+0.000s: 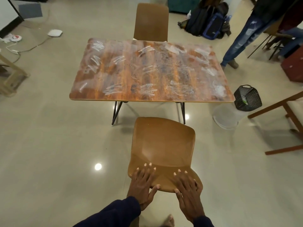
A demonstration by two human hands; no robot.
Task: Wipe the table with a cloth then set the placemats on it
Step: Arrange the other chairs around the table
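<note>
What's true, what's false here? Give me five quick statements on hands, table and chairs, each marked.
1. The left hand and right hand both hold the back of the near chair. True.
2. A cloth lies on the table. False: no cloth is in view; the top shows only white smears.
3. Placemats are already set. False: none are on the table.
4. A far chair stands at the table's opposite side. True.
5. A black basket sits on the floor right of the table. True.
</note>
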